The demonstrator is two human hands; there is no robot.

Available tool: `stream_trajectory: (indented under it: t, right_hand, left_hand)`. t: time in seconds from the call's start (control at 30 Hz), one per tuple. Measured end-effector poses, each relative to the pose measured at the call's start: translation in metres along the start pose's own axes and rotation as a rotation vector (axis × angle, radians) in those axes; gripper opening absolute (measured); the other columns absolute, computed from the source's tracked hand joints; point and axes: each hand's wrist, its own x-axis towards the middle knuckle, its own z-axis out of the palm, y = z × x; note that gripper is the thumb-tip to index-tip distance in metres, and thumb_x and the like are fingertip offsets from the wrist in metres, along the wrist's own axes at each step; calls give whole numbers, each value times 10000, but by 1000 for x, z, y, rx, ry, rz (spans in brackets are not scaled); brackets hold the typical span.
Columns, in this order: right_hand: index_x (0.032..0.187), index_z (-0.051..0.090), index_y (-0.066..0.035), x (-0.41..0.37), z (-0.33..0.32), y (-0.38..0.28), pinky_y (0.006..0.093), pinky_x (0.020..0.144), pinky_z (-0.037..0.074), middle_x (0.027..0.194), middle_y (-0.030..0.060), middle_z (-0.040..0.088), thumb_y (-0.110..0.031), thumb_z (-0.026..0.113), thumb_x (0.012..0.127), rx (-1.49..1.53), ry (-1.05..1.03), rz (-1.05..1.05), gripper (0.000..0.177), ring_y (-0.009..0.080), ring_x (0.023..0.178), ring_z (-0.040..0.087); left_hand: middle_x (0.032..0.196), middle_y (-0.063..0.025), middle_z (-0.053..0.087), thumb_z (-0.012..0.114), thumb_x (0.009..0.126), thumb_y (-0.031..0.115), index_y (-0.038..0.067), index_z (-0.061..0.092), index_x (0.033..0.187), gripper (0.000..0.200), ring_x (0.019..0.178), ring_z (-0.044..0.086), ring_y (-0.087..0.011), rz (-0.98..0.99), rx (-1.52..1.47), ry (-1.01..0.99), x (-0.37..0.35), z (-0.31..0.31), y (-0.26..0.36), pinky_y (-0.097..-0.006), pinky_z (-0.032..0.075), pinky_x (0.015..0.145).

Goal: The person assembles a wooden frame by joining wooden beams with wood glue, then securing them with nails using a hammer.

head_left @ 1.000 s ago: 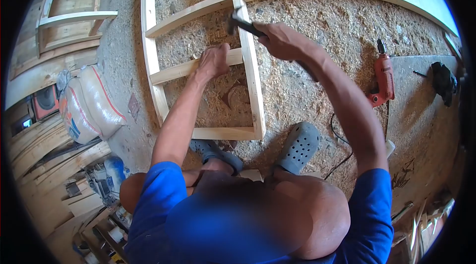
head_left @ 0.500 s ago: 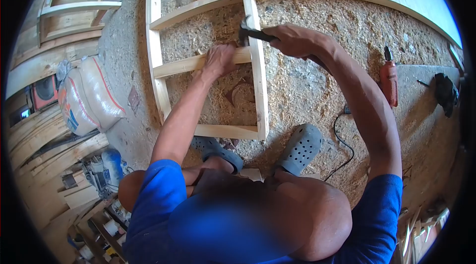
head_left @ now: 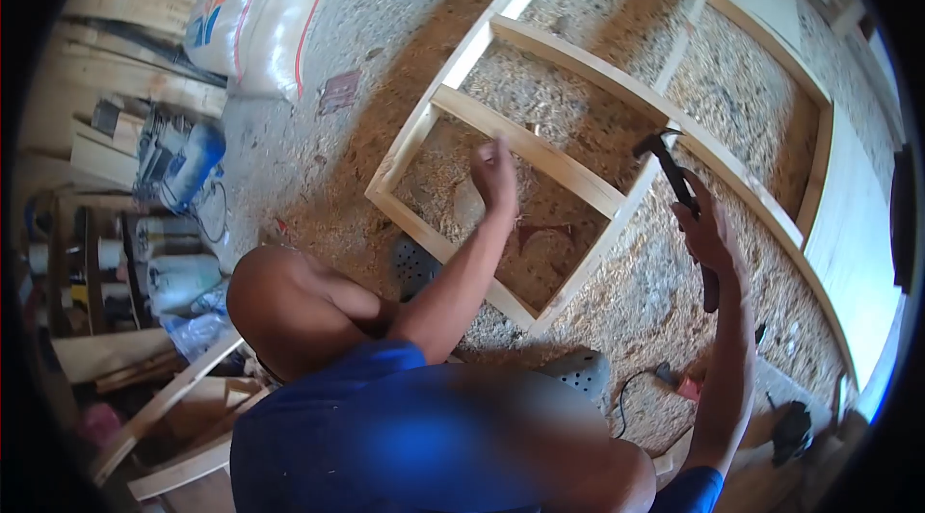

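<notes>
My right hand (head_left: 708,234) is wrapped round the handle of a claw hammer (head_left: 673,176). The hammer's dark head overlaps the joint between a long inner rail and the near end piece of a wooden frame (head_left: 592,267) lying on the floor. My left hand (head_left: 494,181) is just over the near bay, its fingers curled together beside a short crosspiece (head_left: 564,161); what they may hold is too small to make out. That crosspiece spans the bay between two rails. Shavings lie within the frame.
Wood shavings cover the floor around my grey clogs (head_left: 578,375). A red power tool (head_left: 689,388) with a black cord lies at the right. White sacks (head_left: 275,26), a blue machine (head_left: 198,161) and stacked boards (head_left: 130,70) stand at the left. A pale panel (head_left: 858,272) borders the frame.
The view has turned, so the frame appears slanted. My left hand has come off the crosspiece and drawn nearer to me. The hammer has moved away from it, still in my right hand.
</notes>
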Motion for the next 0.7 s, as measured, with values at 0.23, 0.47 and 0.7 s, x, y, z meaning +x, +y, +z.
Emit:
stream_trajectory:
  t: [0.23,0.47,0.7]
  right_hand:
    - [1514,453,-134,-20,9,-15,424,654,500,768,148,668,-188,630,965,-28,9,70,579,265,661,638]
    - [1537,418,-99,-54,31,-4,375,603,469,717,87,611,-229,610,979,173,4,222,604,191,622,577]
    - [1536,426,-105,-88,25,25,357,585,460,705,67,588,-214,611,978,132,140,229,598,168,606,554]
  left_hand:
    - [1133,-112,671,732,887,575,89,617,1265,626,1021,686,-297,-526,-682,290,187,-30,-3,-447,614,812]
    - [1127,-194,656,770,925,257,-54,538,1233,495,880,702,-349,-305,-863,442,201,-12,-8,-463,674,733]
    - [1131,-213,647,819,879,245,-95,542,1208,548,888,703,-349,-357,-860,452,210,-12,-12,-467,688,752]
